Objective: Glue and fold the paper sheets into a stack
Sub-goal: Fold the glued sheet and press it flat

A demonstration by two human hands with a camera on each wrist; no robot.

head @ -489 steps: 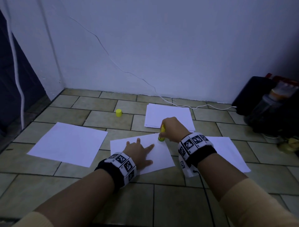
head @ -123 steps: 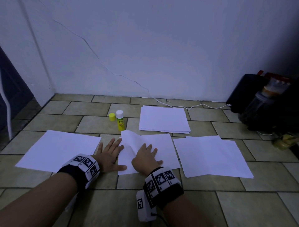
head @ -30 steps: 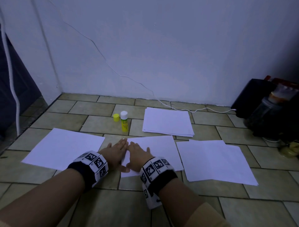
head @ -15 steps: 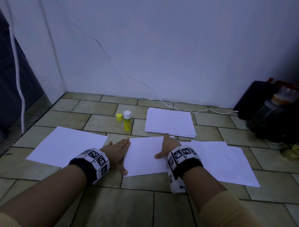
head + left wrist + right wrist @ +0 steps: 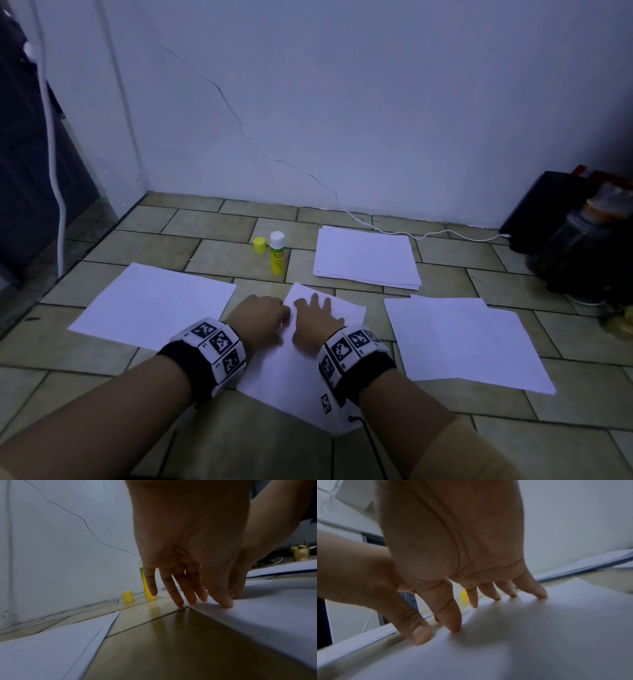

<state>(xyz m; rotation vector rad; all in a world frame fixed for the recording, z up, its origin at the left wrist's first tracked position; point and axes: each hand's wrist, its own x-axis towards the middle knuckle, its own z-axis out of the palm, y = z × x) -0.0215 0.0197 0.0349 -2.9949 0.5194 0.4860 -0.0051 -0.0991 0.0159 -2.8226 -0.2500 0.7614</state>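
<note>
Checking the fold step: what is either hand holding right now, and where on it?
Nothing is gripped. Both the left hand and right hand press straight fingers onto the middle sheet near its far left corner.

I see the white folded paper sheet [image 5: 301, 370] on the floor w/ both hands on it; yellow glue stick [image 5: 276, 255] behind, white paper stack [image 5: 366, 257] behind-right.
</note>
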